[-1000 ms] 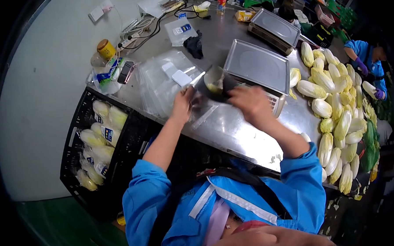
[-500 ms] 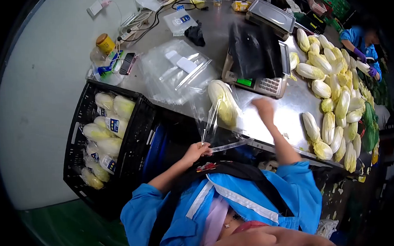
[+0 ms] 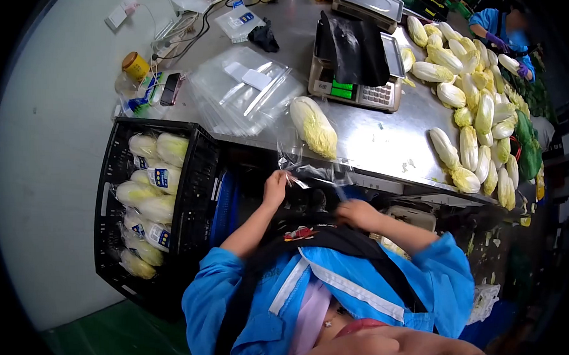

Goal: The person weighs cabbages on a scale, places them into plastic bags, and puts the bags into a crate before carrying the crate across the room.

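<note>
A clear plastic bag lies about a Chinese cabbage near the table's front edge, its open end hanging toward me. My left hand pinches the left side of the bag's mouth. My right hand is at the right side of that mouth, fingers curled around a strip of the film, slightly blurred. The leafy yellow end of the cabbage points toward me.
Flat clear bags lie left of a scale with a black sheet on it. Loose cabbages are heaped at right. A black crate of bagged cabbages stands at left. A co-worker handles a cabbage at far right.
My right hand has come down and left from beside the scale to the bag's mouth. My left hand has moved slightly up and left, still on the bag. The view has shifted.
</note>
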A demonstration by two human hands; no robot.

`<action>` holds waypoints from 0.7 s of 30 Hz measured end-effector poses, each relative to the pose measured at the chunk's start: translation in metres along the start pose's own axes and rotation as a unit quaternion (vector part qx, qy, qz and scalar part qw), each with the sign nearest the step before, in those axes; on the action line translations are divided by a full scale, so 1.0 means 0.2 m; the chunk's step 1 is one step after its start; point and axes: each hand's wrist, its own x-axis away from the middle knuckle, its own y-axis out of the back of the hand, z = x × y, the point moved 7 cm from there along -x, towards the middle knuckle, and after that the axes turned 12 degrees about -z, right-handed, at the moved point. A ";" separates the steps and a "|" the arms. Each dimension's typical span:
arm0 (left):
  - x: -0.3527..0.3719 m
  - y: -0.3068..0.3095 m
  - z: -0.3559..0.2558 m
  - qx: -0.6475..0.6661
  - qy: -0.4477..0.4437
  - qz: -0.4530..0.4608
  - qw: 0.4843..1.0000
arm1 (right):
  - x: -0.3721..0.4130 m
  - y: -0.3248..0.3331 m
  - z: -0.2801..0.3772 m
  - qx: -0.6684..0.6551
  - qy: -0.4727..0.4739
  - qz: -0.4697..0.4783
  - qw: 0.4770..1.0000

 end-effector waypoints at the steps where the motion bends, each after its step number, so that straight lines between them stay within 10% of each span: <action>1: 0.05 0.01 -0.03 -0.009 -0.010 0.074 0.997 | 0.30 -0.06 -0.18 0.047 -0.162 0.024 0.985; 2: 0.07 0.01 0.04 -0.013 0.039 0.145 0.989 | 0.65 -0.13 -0.36 0.117 -0.296 0.156 0.935; 4: 0.10 0.09 0.01 -0.005 0.057 0.174 0.983 | 1.22 -0.37 -0.69 0.248 -0.246 0.260 0.900; 6: -0.01 0.25 -0.01 -0.169 -0.103 -0.003 0.980 | 0.96 -0.20 -0.58 0.236 -0.264 0.243 0.903; 7: 0.02 0.26 -0.23 -0.369 -0.210 -0.101 0.900 | 0.82 -0.15 -0.51 0.223 -0.276 0.237 0.904; 9: 0.08 0.05 -0.43 -0.486 -0.403 -0.052 0.774 | 0.29 0.19 -0.48 0.206 -0.206 -0.156 0.944; 11: 0.11 -0.14 -0.38 -0.495 -0.539 0.020 0.681 | 0.02 0.23 -0.55 0.243 -0.108 -0.180 0.947; 15: 0.13 -0.30 -0.34 -0.491 -0.629 0.043 0.601 | -0.07 0.21 -0.56 0.183 0.019 -0.049 0.982; 21: 0.05 -0.23 -0.19 -0.563 -0.594 0.036 0.574 | -0.16 0.27 -0.67 0.214 0.017 -0.092 0.972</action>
